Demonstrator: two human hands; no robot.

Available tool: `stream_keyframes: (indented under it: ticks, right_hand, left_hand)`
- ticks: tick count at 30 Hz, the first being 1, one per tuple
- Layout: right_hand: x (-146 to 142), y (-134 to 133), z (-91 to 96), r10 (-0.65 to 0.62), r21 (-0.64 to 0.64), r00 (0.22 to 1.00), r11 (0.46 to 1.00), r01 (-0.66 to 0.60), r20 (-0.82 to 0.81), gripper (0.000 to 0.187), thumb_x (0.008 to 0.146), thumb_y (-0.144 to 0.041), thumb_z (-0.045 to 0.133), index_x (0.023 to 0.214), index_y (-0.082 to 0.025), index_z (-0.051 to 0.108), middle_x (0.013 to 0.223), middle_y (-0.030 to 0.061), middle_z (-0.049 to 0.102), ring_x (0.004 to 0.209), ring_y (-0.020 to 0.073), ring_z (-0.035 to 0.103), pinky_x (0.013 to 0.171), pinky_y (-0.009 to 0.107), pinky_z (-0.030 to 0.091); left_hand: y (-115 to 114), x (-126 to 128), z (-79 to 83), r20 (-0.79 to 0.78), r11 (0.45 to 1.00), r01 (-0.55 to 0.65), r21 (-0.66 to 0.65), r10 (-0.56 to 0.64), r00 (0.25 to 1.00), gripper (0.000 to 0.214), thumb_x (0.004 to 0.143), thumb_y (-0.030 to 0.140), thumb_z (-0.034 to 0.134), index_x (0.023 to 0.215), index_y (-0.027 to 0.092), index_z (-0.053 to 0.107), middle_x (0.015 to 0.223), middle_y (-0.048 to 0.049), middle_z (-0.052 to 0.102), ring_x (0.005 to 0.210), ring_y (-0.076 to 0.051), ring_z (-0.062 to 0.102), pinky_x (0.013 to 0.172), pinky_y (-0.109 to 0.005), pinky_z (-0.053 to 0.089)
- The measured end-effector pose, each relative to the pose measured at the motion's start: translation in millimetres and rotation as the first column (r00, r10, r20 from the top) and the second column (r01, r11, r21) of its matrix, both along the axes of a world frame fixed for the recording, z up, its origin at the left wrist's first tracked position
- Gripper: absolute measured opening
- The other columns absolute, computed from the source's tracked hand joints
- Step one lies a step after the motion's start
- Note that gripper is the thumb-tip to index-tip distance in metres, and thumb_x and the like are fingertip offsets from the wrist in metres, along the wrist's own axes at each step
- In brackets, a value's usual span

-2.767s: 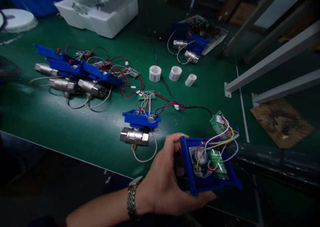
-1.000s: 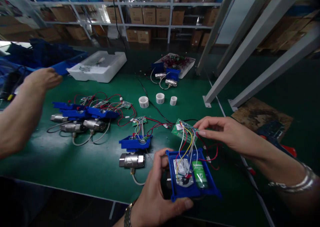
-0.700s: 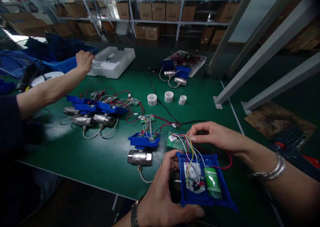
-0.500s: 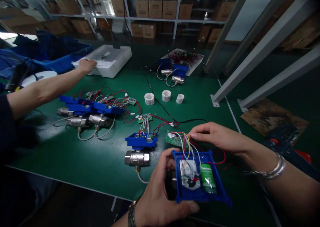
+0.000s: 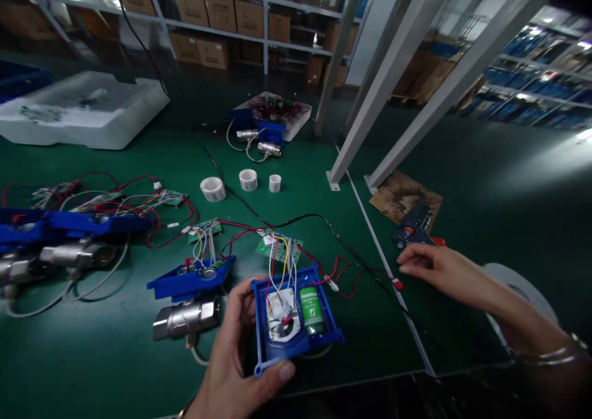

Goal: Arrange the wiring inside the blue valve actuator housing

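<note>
— Blue plastic housing (image 5: 296, 320), is that what the left hand (image 5: 231, 363) has?

— Yes. The fingers are wrapped round its left edge and the thumb is pressed on the near rim, so it is firmly held, just above the near edge of the green bench (image 5: 115, 357). Inside it sit a white part with coloured wires and a green battery (image 5: 311, 309).

— Where do the wires go?

— Up to a small green circuit board (image 5: 279, 246) lying on the bench just behind the housing. Red wires (image 5: 340, 274) trail off to the right.

— And the right hand (image 5: 439, 271)?

— Out to the right, well apart from the housing, palm down and fingers loosely curled. It holds nothing that I can see. Its fingertips are near a small red connector (image 5: 396, 283) on the bench and just short of a dark glue gun (image 5: 416, 228) with a red trigger. I cannot tell whether they touch anything.

— What lies beside the housing?

— To its left, a second blue housing (image 5: 189, 278) on a metal valve (image 5: 185, 317), close to the left hand. Farther left, more of the same with red wiring. Behind them, three white rolls (image 5: 248, 179) in a row, a white foam tray (image 5: 83, 108) at the back left, and a white tape roll (image 5: 522, 289) under the right forearm.
</note>
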State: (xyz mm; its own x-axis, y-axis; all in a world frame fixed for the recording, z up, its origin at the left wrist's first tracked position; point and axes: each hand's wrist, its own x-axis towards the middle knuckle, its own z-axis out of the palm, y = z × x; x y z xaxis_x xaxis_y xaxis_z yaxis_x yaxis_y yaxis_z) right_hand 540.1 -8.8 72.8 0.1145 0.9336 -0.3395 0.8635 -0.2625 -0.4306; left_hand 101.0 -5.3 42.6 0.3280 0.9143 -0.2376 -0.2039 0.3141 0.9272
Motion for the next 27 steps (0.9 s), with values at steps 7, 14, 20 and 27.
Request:
stream_keyframes:
  ticks: [7, 14, 20, 27]
  right_hand:
    - [-50, -39, -39.7, 0.117, 0.320, 0.962, 0.927, -0.194, 0.246, 0.046, 0.108, -0.045, 0.048, 0.152, -0.038, 0.059, 0.145, 0.0095, 0.048, 0.124, 0.0329, 0.057, 0.098, 0.053, 0.057]
    - [-81, -9, -49.3, 0.282, 0.408, 0.875, 0.799, -0.441, 0.394, 0.037, 0.109, -0.019, 0.039, 0.108, -0.009, 0.075, 0.139, 0.0230, 0.053, 0.119, 0.0408, 0.055, 0.092, 0.058, 0.052]
    - [-83, 12, -39.4, 0.380, 0.422, 0.908, 0.804, -0.419, 0.177, 0.030, 0.109, -0.025, 0.042, 0.101, -0.016, 0.070, 0.119, 0.0146, 0.062, 0.103, 0.0335, 0.059, 0.086, 0.053, 0.049]
    - [-81, 15, -35.0, 0.150, 0.340, 0.921, 0.940, -0.020, -0.359, 0.030, 0.119, -0.050, 0.037, 0.121, -0.023, 0.050, 0.121, 0.0109, 0.068, 0.084, 0.0208, 0.068, 0.062, 0.029, 0.054]
  left_hand:
    - [-2, 2, 6.0, -0.082, 1.000, -0.021, 0.013, 0.022, 0.996, 0.103, 0.066, 0.049, 0.095, 0.149, 0.027, 0.040, 0.141, -0.0128, 0.065, 0.126, -0.039, 0.068, 0.112, -0.050, 0.055]
    - [-5, -4, -7.5, -0.058, 0.996, -0.010, 0.087, 0.015, 0.998, 0.103, 0.069, 0.046, 0.094, 0.152, 0.028, 0.036, 0.146, -0.0147, 0.062, 0.133, -0.042, 0.065, 0.113, -0.052, 0.054]
    - [-6, -3, -5.0, -0.033, 0.997, -0.011, 0.074, 0.013, 0.999, 0.103, 0.069, 0.047, 0.094, 0.152, 0.027, 0.036, 0.147, -0.0156, 0.062, 0.134, -0.042, 0.064, 0.114, -0.052, 0.052]
    - [-5, -7, -10.4, -0.005, 0.992, 0.045, 0.121, -0.045, 0.999, 0.100, 0.074, 0.045, 0.092, 0.153, 0.028, 0.032, 0.146, -0.0159, 0.061, 0.134, -0.042, 0.064, 0.116, -0.055, 0.050]
